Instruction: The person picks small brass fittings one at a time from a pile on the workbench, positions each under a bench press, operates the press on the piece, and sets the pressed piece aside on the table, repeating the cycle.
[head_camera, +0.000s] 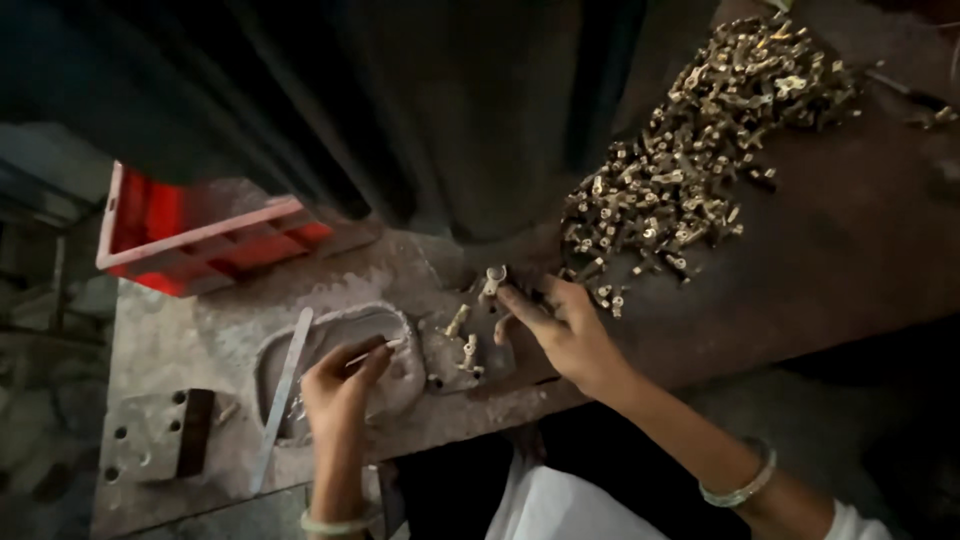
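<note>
Head cam, looking down at a worn metal bench (800, 270) in dim light. Left hand (340, 390) sits over a shallow oval recess (300, 350) in the bench, fingers pinched together on a thin pale rod (378, 350) whose tip points twd a small fixture plate (465, 350). Right hand (565, 330) reaches fwd, fingers together, tips touching a small brass fitting (493, 280) at the plate's far edge; whether it's gripped or just touched, can't tell. More fittings stand on the plate; a big heap of brass parts (700, 150) lies just beyond the right hand. A flat metal strip (285, 390) & a red crate (200, 240) lie to the left. Risk, as I judge it: a fitting could tip or roll off, being tiny & loosely seated; the wrist could nudge the heap. Dark machine body above hides the bench's rear; fine detail blurred.
</note>
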